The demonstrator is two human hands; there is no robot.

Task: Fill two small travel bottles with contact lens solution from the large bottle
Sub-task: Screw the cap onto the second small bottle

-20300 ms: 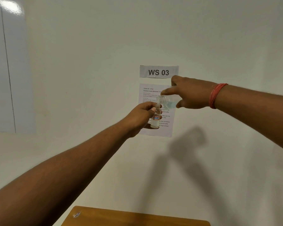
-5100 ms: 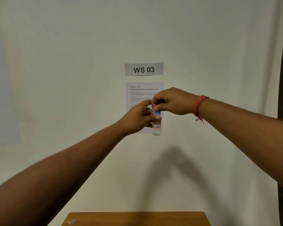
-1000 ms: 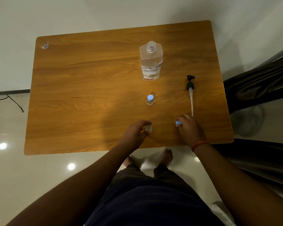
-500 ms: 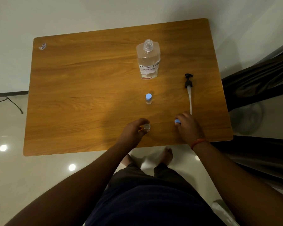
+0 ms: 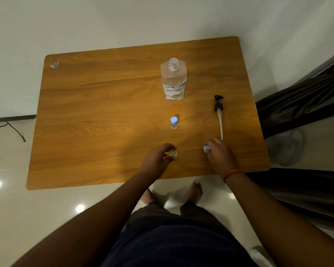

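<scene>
The large clear bottle (image 5: 173, 79) with a handwritten label stands uncapped at the back of the wooden table (image 5: 96, 116). A small travel bottle with a blue cap (image 5: 174, 122) stands in the middle. Near the front edge, my left hand (image 5: 158, 159) grips a second small bottle (image 5: 173, 153), open at the top and standing on the table. My right hand (image 5: 219, 157) pinches a blue cap (image 5: 206, 148) at the table surface, to the right of that bottle.
A black pump head with its long white tube (image 5: 219, 114) lies on the right side of the table. A small wrapper scrap (image 5: 54, 64) sits in the far left corner. Dark curtains (image 5: 301, 101) hang to the right; a cable (image 5: 14, 130) lies on the floor at left.
Earlier I held a small bottle up by the wall sheet, pouring and then capping it. In the last second both hands have stayed put on the table; only the view shifted slightly.
</scene>
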